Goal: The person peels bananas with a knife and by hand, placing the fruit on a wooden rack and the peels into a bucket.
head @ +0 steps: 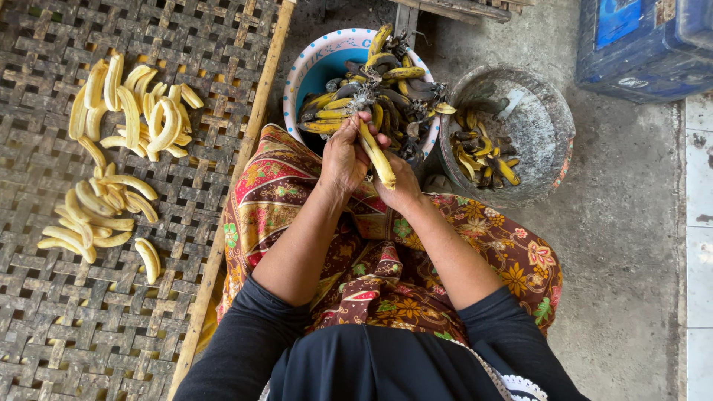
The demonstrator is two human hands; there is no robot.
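Dozens of peeled bananas [111, 156] lie in loose heaps on a woven bamboo mat [89, 327] at the far left, pale yellow and bare of skin. A bamboo pole [245, 148] edges the mat. Right of it, a person sits with a patterned cloth [371, 267] over the lap, both forearms reaching forward.

The left hand [343, 160] is curled closed around the top of a single banana [377, 157], near its stem. The right hand [401, 186] sits under the lower end; its fingers are hidden behind the fruit, so their spread cannot be told. The banana is held above the lap, just in front of the first bowl.

Peeling well here probably means gripping near the stem, pulling the skin down in long strips, and keeping the soft flesh from being squeezed.

Beyond the hands, a blue and white bowl [316, 63] holds a pile of unpeeled bananas [386, 89], yellow with blackened patches. Further right, a grey bucket [535, 111] holds discarded peels [483, 160]. A blue crate [639, 44] stands at the top right corner.
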